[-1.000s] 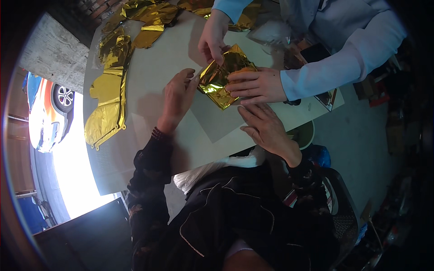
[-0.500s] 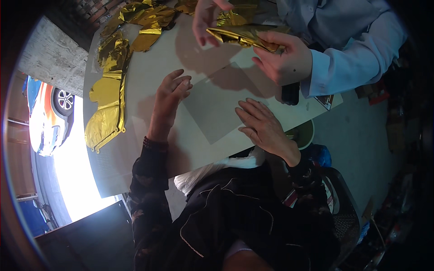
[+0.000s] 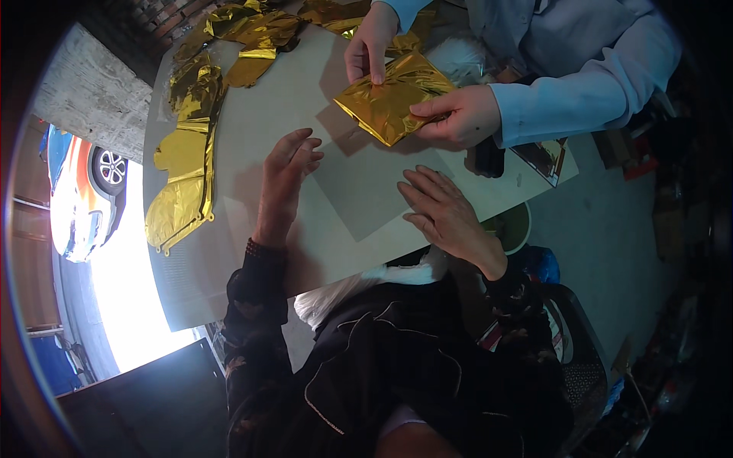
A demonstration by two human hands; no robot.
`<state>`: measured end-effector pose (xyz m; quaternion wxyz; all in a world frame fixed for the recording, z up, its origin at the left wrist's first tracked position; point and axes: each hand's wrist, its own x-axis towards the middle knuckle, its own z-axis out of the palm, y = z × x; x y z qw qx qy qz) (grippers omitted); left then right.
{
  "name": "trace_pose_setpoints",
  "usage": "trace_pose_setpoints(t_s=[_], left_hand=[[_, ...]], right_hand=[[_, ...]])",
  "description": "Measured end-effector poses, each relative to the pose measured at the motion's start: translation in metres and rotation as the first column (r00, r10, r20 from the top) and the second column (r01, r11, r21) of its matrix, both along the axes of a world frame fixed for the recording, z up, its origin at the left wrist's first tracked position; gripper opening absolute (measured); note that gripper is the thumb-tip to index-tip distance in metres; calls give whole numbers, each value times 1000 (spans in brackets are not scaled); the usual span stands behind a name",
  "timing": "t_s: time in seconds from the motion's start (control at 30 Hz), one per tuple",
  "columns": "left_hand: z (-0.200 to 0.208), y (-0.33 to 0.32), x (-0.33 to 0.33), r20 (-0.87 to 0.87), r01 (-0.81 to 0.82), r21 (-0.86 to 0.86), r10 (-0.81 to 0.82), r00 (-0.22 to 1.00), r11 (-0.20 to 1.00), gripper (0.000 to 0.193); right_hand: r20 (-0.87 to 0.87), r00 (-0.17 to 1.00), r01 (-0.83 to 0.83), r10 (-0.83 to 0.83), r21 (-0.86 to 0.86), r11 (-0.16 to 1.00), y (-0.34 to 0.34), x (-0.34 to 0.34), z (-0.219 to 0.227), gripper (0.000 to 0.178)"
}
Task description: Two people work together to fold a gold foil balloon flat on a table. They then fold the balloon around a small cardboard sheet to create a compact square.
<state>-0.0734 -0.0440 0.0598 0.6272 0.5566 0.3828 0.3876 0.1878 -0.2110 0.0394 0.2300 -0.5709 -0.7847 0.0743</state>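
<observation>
My left hand (image 3: 284, 179) is raised over the left part of the white table (image 3: 252, 122), fingers loosely bent and apart, with nothing in it. Flat and palm down, my right hand (image 3: 447, 217) rests by the near edge, its fingers spread. Between them lies a thin grey rectangular sheet (image 3: 366, 195), which neither hand grips. Across the table, a co-worker's hands (image 3: 458, 114) hold a folded gold foil piece (image 3: 393, 95) above the sheet's far end. It looks like a flattened foil balloon.
Flat gold foil balloons (image 3: 183, 164) with small tabs line the table's left edge, and more crumpled gold foil (image 3: 256, 34) lies at the far side. A dark object (image 3: 486, 158) sits near the right corner, beside a printed card (image 3: 544, 159). Below that edge stands a light green bin (image 3: 519, 227).
The co-worker has turned the gold foil piece from edge-on to face-up and brought both hands onto it. My hands have stayed nearly still.
</observation>
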Motion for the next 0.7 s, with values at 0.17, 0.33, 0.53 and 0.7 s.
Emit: trace_pose_setpoints(t_s=[0.17,0.33,0.53,0.7], left_hand=[[0,-5,5,-3,-54,10,54,999,998,48],[2,-10,11,18,-54,-33,55,998,998,46],[1,-10,12,10,-56,-30,56,998,998,43],[-10,-5,9,-22,-129,76,131,991,989,39]], right_hand=[[-7,1000,-12,12,0,1000,1,1,-2,53],[-3,1000,-11,11,-12,1000,1,0,-1,53],[-1,1000,-7,7,-2,1000,0,0,1,54],[-11,1000,-14,14,-11,1000,1,0,2,55]])
